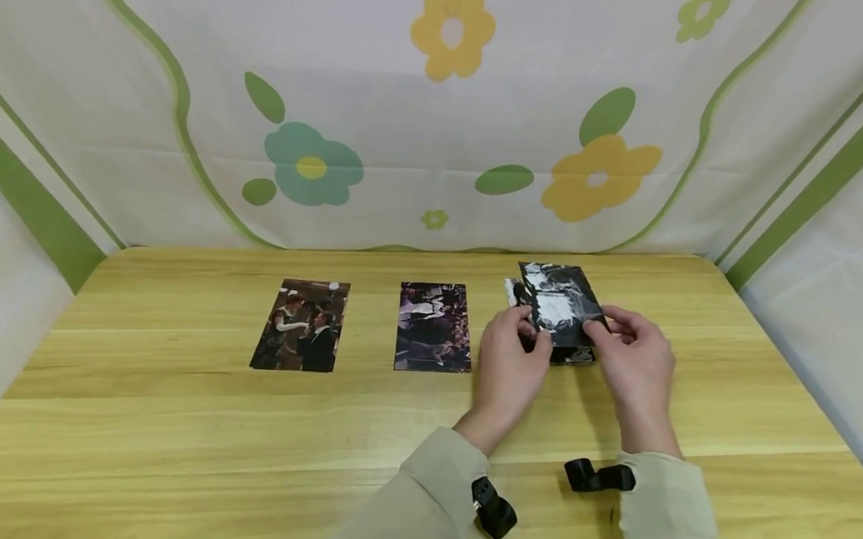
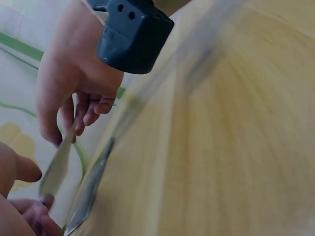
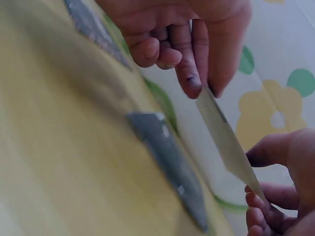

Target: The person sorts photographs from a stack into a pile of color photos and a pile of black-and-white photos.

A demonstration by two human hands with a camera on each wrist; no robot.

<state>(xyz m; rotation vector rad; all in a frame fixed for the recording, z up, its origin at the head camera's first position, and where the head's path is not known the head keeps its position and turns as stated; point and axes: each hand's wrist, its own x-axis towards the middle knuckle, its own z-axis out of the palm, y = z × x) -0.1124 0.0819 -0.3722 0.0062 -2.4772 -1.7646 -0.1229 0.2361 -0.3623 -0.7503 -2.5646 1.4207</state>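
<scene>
A black-and-white photo card [image 1: 560, 303] is held tilted above the right end of the table. My left hand [image 1: 511, 354] pinches its lower left edge between thumb and fingers. At its lower right edge, my right hand [image 1: 636, 359] grips it the same way. Its pale back [image 3: 226, 142] faces the right wrist view, between both hands. Under it lies another dark photo [image 1: 574, 355], mostly hidden. A purple-toned crowd photo [image 1: 435, 328] lies flat just left of my left hand. Further left lies a photo of a couple [image 1: 300, 327].
The light wood table [image 1: 238, 456] reaches back to a white curtain [image 1: 442, 120] with printed flowers. More white fabric [image 1: 845, 265] closes off the right side. Black straps [image 1: 493, 509] sit at both wrists, over beige sleeves [image 1: 415, 502].
</scene>
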